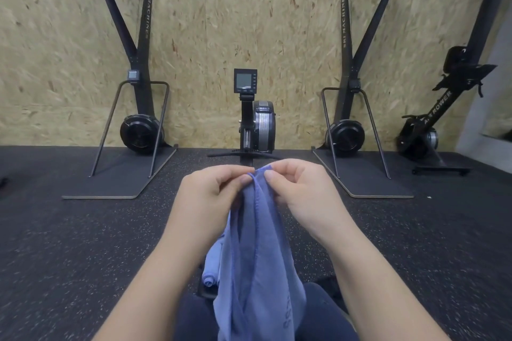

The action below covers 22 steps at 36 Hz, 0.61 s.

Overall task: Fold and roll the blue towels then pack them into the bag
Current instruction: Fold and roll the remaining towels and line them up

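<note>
Both hands are raised together over the lap, the left hand (213, 188) and right hand (299, 188) each pinching the top edge of one blue towel (257, 257) that hangs down between the forearms. A second, rolled towel (212, 271) lies below on the rower rail (203, 292). Against the far wall stand two ski machines (144, 63) and one rower monitor (245, 81).

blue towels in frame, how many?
2: one towel hanging, pinched by left hand and right hand; one rolled towel below-left. More may be hidden behind.
</note>
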### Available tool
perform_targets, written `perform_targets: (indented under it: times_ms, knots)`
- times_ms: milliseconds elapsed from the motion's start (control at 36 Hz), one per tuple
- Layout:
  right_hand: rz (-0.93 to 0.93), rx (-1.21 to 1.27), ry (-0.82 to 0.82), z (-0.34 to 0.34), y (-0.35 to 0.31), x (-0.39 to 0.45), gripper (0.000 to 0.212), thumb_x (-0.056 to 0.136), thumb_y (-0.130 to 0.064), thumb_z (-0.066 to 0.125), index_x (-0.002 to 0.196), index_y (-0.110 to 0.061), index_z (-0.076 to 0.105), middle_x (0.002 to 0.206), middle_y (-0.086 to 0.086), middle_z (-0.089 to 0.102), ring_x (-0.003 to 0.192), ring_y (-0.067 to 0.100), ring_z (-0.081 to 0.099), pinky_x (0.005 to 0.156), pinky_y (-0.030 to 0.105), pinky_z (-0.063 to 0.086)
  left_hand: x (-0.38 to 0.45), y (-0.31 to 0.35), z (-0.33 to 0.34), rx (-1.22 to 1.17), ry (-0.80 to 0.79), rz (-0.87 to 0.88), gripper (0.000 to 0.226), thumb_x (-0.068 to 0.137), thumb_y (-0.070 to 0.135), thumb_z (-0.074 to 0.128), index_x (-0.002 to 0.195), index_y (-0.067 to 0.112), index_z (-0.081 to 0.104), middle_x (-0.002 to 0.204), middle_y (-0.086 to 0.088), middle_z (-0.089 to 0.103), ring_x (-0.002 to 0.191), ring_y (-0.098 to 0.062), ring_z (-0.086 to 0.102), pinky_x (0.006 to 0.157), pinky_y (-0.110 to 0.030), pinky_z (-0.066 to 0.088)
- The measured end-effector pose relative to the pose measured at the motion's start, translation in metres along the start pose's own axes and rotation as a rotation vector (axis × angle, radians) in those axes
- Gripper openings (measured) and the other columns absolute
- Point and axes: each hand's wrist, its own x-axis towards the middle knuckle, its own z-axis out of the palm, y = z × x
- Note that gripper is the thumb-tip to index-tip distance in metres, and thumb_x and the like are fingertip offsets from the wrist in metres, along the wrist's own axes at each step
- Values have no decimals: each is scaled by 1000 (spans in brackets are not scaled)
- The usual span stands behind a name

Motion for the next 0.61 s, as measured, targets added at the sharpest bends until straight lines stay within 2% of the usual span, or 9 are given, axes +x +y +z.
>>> perform_targets:
  times_ms: [56,194,333,500,611]
  knots:
    - [-9,-36,4,-1,0,-1,22,91,-8,59,77,-21,70,74,-1,73,68,11,66,66,30,55,-2,3,1,71,-5,65,34,87,12,68,79,45,69,79,25,70,76,4,65,74,-24,52]
    - [-44,-153,-29,1,0,-4,21,92,-15,59,78,-27,69,75,-2,73,70,13,64,77,46,54,-2,5,3,164,51,116,9,82,16,73,78,23,71,76,21,68,73,1,62,68,-20,48]
    - [-64,-206,-56,2,-1,-5,20,93,-16,58,81,-29,68,79,-2,74,82,32,67,80,50,54,-2,3,2,231,70,162,6,81,16,75,78,19,70,77,18,67,72,-5,61,68,-27,48]
    - [-72,-231,-90,0,-2,-4,18,93,-14,57,86,-26,69,83,-6,74,83,18,70,84,47,54,-1,2,1,260,88,168,7,79,18,76,77,22,70,77,18,67,73,-4,61,69,-27,47]
    - [-91,-243,-120,-2,-3,-4,21,93,-13,57,83,-26,69,83,-4,74,85,23,70,83,50,54,-2,3,0,260,85,164,7,79,19,76,76,21,70,79,20,66,73,-3,60,67,-23,46]
